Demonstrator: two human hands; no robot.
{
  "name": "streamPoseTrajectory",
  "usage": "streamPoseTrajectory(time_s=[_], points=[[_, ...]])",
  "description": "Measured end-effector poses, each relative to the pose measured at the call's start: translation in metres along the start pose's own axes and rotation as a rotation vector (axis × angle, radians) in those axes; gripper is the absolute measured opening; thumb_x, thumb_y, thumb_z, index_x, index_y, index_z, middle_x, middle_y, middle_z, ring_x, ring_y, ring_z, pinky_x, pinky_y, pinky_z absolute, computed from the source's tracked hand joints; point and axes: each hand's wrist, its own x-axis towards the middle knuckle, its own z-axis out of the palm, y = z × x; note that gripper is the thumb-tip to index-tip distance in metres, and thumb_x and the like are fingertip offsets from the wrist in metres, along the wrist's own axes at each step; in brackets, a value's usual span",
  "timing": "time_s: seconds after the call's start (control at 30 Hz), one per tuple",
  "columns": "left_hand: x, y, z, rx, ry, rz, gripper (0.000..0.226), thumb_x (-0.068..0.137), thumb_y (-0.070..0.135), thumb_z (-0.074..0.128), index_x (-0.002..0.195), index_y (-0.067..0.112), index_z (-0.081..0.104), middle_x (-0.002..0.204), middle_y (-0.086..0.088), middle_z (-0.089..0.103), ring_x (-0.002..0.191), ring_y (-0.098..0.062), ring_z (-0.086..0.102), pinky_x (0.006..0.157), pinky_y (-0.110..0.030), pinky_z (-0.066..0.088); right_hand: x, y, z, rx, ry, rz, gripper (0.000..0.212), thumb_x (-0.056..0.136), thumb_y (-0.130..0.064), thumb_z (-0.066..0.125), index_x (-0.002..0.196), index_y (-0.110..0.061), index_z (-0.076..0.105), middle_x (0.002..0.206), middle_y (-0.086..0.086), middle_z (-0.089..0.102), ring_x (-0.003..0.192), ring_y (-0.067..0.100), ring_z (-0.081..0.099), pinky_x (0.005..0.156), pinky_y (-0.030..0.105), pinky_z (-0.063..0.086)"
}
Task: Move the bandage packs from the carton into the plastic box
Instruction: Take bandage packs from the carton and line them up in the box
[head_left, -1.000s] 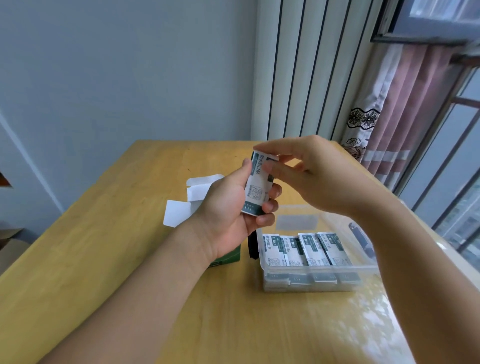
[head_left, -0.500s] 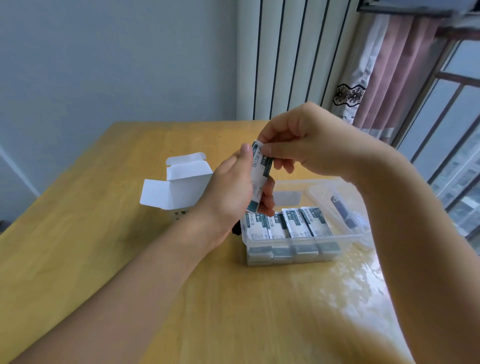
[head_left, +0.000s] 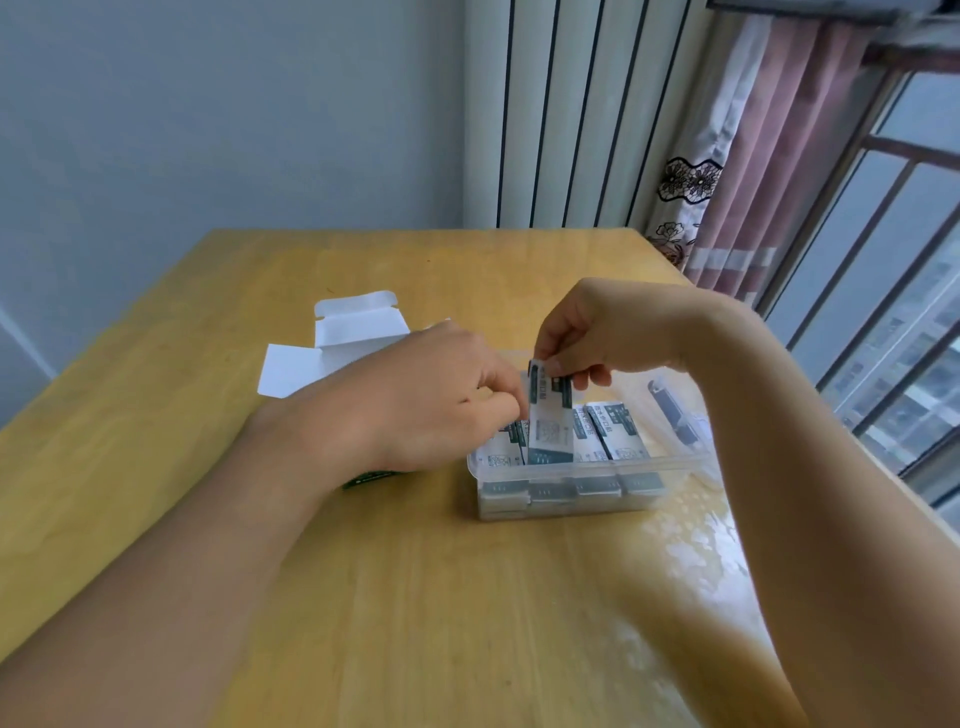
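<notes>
Bandage pack (head_left: 550, 421) upright over plastic box (head_left: 587, 470), top pinched by right hand (head_left: 613, 332); left hand (head_left: 431, 395) fingers curled on its left edge. Packed row (head_left: 613, 426) beside it. Open carton (head_left: 337, 343) behind, on desk (head_left: 415, 597).

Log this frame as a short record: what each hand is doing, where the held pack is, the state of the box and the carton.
right hand: pinches the top edge of the bandage pack
left hand: fingers at the pack's left edge, over the box
bandage pack: upright, lower end inside the plastic box
plastic box: open, on the wooden table, a row of packs already in it
carton: left of the box, white flaps open, contents hidden
</notes>
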Motion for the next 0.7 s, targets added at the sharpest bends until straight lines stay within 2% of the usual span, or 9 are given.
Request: streamPoseTrajectory(time_s=[0.07,0.13,0.23,0.37,0.53,0.7], points=[[0.001,-0.003,0.005,0.051,-0.071,-0.002,0.038,0.089,0.032,0.041,0.092,0.013,0.075,0.087,-0.002,0.073,0.072,-0.015,0.063,0.077,-0.039,0.055,0.002,-0.003,0.004,-0.011,-0.024,0.005,0.011,0.093,-0.013,0.068,0.088,-0.02,0.074,0.07,0.002,0.073,0.059,0.012,0.058,0.067,0.029,0.05],[0.003,-0.006,0.011,0.113,-0.089,0.002,0.046,0.083,0.037,0.035,0.09,0.01,0.071,0.09,-0.01,0.071,0.083,-0.028,0.065,0.073,-0.05,0.055,0.003,-0.004,0.006,-0.023,-0.046,0.003,0.012,0.093,-0.013,0.068,0.087,-0.021,0.074,0.07,0.002,0.073,0.059,0.012,0.058,0.067,0.029,0.051],[0.004,-0.009,0.018,0.165,-0.124,-0.003,0.044,0.082,0.04,0.034,0.084,0.011,0.067,0.088,-0.01,0.07,0.081,-0.029,0.066,0.07,-0.053,0.055,0.003,-0.006,0.008,-0.052,-0.05,0.012,0.01,0.093,-0.014,0.068,0.088,-0.02,0.074,0.07,0.001,0.074,0.056,0.009,0.059,0.066,0.027,0.05],[0.005,-0.01,0.021,0.21,-0.153,-0.023,0.036,0.085,0.035,0.037,0.077,0.01,0.063,0.074,-0.011,0.063,0.069,-0.032,0.057,0.066,-0.054,0.053,0.003,-0.011,0.012,-0.111,-0.081,0.031,0.006,0.093,-0.015,0.069,0.091,-0.019,0.073,0.065,-0.004,0.072,0.049,0.002,0.06,0.06,0.021,0.049],[0.006,-0.011,0.021,0.199,-0.163,-0.039,0.041,0.082,0.038,0.034,0.082,0.011,0.065,0.081,-0.01,0.067,0.075,-0.031,0.063,0.067,-0.053,0.055,0.004,-0.015,0.017,-0.152,-0.088,0.051,0.004,0.093,-0.015,0.069,0.093,-0.016,0.073,0.07,0.0,0.074,0.053,0.006,0.063,0.059,0.02,0.049],[0.006,-0.011,0.022,0.194,-0.158,-0.038,0.043,0.082,0.039,0.034,0.083,0.01,0.066,0.083,-0.011,0.068,0.074,-0.032,0.061,0.067,-0.054,0.055,0.002,-0.019,0.018,-0.188,-0.072,0.065,0.003,0.092,-0.016,0.071,0.093,-0.018,0.071,0.063,-0.003,0.072,0.046,0.002,0.062,0.055,0.018,0.045]])
